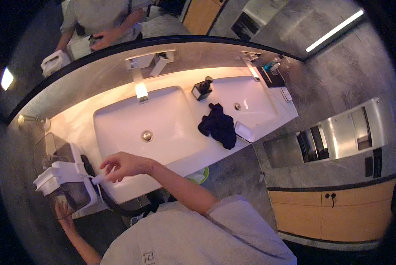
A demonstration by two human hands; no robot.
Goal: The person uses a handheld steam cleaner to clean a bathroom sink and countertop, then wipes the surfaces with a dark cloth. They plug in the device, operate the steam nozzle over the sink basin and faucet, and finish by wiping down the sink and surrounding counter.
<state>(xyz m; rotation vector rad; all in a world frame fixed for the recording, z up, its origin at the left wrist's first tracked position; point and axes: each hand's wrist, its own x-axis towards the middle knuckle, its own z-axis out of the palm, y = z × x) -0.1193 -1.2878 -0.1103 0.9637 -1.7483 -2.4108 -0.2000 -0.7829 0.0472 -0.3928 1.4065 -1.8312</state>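
At the left end of the counter stands a white appliance (67, 174) with smoky see-through tanks and a black hose (111, 205). My left hand (64, 210) is against the lower see-through tank (74, 194), its fingers partly showing through the dark plastic. To the right of the appliance, over the near left corner of the large sink (162, 154), my right hand (125, 165) has its fingers curled. At its fingertips is a small white piece (99, 178) beside a thin white cord. How firmly the fingers close on that piece is hard to see.
A dark crumpled cloth (217, 126) lies between the two sinks, next to a white dish (244, 131) and a black soap dispenser (202, 89). A faucet (141, 92) juts over the large sink. Below the counter shows a green-rimmed bin (201, 176). A mirror spans the wall.
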